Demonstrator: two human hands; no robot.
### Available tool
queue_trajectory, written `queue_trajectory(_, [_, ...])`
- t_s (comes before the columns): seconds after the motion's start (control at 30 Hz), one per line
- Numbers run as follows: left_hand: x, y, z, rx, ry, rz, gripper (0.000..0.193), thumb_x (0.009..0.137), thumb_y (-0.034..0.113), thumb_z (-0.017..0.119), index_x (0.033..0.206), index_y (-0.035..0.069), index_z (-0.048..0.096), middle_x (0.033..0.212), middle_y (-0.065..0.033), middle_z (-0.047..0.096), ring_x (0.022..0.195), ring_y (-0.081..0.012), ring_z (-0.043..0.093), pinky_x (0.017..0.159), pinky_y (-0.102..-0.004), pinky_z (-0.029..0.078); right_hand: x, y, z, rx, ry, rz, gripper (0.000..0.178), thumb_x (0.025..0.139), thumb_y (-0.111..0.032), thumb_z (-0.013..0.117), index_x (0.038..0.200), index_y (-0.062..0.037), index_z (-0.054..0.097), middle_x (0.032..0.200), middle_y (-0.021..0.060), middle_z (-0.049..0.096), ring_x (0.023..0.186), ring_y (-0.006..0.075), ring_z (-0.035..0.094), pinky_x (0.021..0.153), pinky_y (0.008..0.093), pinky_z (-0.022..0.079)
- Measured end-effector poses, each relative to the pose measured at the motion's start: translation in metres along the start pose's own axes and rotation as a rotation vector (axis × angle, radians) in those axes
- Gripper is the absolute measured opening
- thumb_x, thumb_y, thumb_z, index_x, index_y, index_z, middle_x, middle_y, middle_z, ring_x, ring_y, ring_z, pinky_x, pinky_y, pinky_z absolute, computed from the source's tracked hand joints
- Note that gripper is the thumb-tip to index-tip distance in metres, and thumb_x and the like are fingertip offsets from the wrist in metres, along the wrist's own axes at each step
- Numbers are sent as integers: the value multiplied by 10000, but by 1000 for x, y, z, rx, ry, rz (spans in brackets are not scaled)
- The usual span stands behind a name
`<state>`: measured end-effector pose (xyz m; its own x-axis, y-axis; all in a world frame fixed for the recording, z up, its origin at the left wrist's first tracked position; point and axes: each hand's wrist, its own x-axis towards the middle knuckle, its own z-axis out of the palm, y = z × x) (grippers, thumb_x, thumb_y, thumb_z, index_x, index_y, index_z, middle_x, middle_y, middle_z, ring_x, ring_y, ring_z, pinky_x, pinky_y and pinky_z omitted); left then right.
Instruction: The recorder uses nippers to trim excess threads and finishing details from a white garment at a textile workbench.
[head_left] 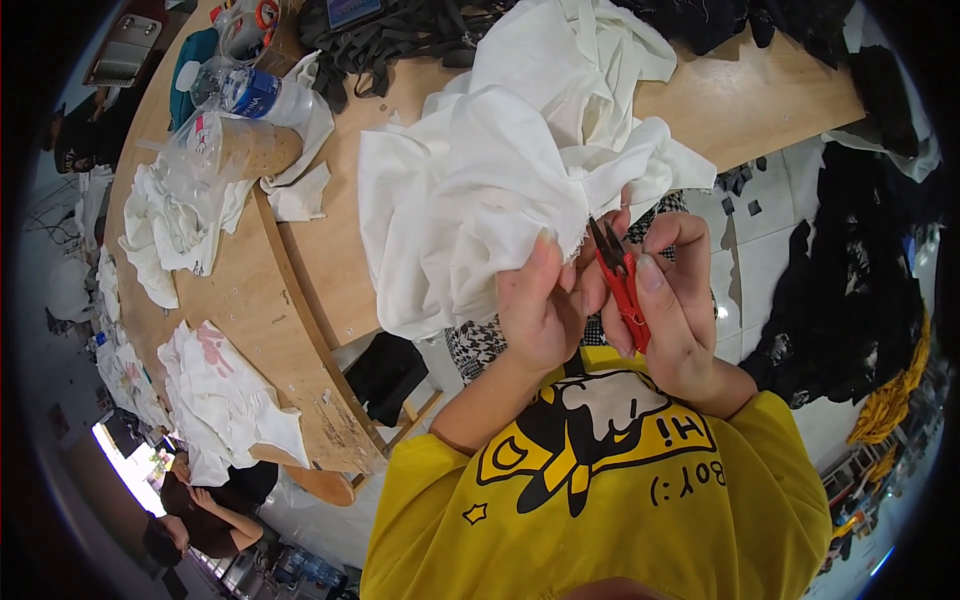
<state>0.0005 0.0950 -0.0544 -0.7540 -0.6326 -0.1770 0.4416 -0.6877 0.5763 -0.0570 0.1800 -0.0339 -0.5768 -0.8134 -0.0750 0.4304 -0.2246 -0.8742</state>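
My left hand (542,305) is closed on the edge of a white cloth piece (470,180), pinching it between thumb and fingers. The cloth spreads in loose folds over the table edge and has a frayed rim near my fingers. In my right hand (680,310) is a pair of red thread snips (622,285), its dark blades pointing up and away from me, slightly apart beside the frayed rim. The right index finger and thumb curl close together above the red handle. Some right fingertips are hidden behind the snips and cloth.
On the wooden table (230,310), a water bottle (265,95) and a bagged drink cup (240,145) stand at the far left. White garments (225,400) lie at the left, black straps (400,45) at the back. Black fabric (840,290) heaps at right. Another person (205,510) is at lower left.
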Motion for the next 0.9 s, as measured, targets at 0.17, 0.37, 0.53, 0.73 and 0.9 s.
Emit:
queue_trajectory(0.17, [-1, -6, -7, 29, -85, 40, 313, 847, 269, 335, 630, 49, 384, 945, -172, 520, 1133, -310, 366, 954, -413, 281, 1, -1, 2, 64, -6, -11, 98, 881, -79, 282, 959, -81, 223, 712, 108, 456, 398, 52, 316, 379, 152, 261])
queue_trajectory(0.37, [-2, -7, -3, 27, -86, 49, 307, 838, 281, 342, 637, 53, 389, 933, -145, 526, 1124, -304, 380, 968, -422, 252, 1, 2, 5, 182, 15, 27, 127, 874, -67, 314, 927, -104, 205, 702, 97, 436, 421, 40, 284, 391, 152, 240])
queue_trajectory(0.53, [-4, -6, -7, 47, -53, 7, 324, 842, 292, 324, 618, 70, 398, 933, -137, 528, 1137, -293, 368, 983, -420, 221, 0, 8, 3, 72, 13, 16, 102, 876, -133, 311, 903, -143, 214, 677, 105, 432, 386, 49, 265, 348, 152, 221])
queue_trajectory(0.73, [-3, -10, -20, -97, -144, 3, 396, 868, 344, 253, 592, 104, 406, 837, -71, 567, 1144, -311, 355, 1003, -415, 176, -4, -6, 7, 196, 43, 138, 109, 880, -86, 281, 879, -125, 180, 675, 93, 441, 404, 33, 270, 364, 148, 211])
queue_trajectory(0.9, [0, -4, -14, -101, -119, -25, 412, 874, 352, 231, 573, 119, 389, 771, -11, 585, 1167, -307, 324, 1012, -410, 146, -4, -5, 4, 138, 16, 140, 89, 884, -118, 273, 886, -141, 187, 701, 129, 452, 373, 43, 266, 344, 148, 221])
